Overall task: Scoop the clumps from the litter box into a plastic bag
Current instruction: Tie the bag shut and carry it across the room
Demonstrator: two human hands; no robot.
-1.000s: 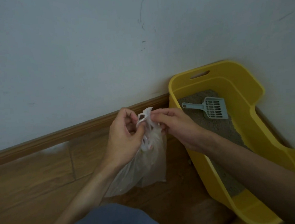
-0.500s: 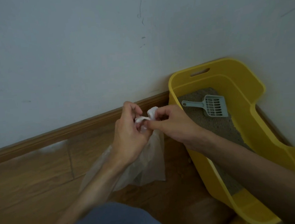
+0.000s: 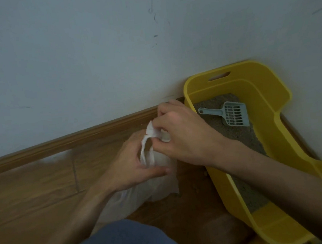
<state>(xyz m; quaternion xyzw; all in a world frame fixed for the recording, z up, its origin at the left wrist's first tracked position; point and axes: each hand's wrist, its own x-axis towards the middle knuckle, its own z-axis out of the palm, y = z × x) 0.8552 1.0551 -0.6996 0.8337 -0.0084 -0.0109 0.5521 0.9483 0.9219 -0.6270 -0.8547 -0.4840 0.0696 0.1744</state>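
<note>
— Scoop [image 3: 231, 115] lies on the litter at the far end of the litter box [image 3: 260, 86]. Why?
— Scooping looks done. The bag [image 3: 161, 184] sits on the floor [image 3: 35, 191], left of it. The right hand [image 3: 184, 135] pinches its twisted top with the fingers [image 3: 157, 124], and the left hand [image 3: 128, 163] grips the neck, probably to knot it.

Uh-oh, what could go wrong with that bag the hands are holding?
1. The right hand pinches the thin plastic bag by its twisted top while the left hand grips it lower down; a hard tug might tear it.
2. The bag is beside the yellow litter box, not over it, so anything spilling would probably land on the wooden floor, where a few crumbs already lie.
</note>
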